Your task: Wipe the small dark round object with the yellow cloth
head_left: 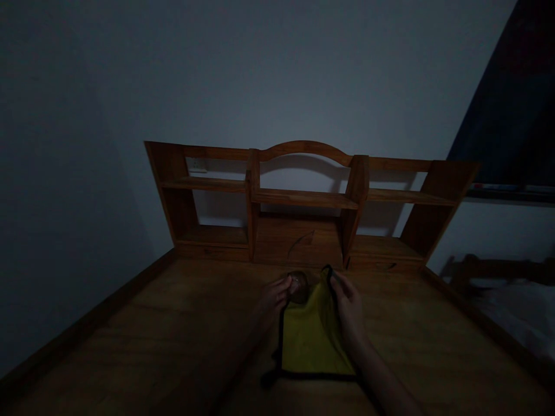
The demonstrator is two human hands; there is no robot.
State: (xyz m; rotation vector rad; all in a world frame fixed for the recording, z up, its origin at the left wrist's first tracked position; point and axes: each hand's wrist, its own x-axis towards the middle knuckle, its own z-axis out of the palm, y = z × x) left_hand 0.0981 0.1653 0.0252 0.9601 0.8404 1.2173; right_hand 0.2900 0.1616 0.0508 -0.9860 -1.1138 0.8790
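Observation:
A yellow cloth [314,341] with black edging hangs and spreads over the front middle of the desk. My right hand [350,306] is closed on its upper right edge, lifting that corner. My left hand [277,296] is closed on a small, round, brownish, shiny object [298,288], perhaps of glass; the dim light hides its exact kind. This round object is at the cloth's upper left corner, and I cannot tell whether the two touch. A dark lump, perhaps a bunched part of the edging, lies by the cloth's lower left corner.
The wooden desk [130,323] runs back to a wooden shelf unit [303,199] against a pale wall [277,75]. A wall socket [197,166] shows through the left shelf. On the right are a dark window [515,115] and pale bedding [515,312] beyond the desk's raised edge.

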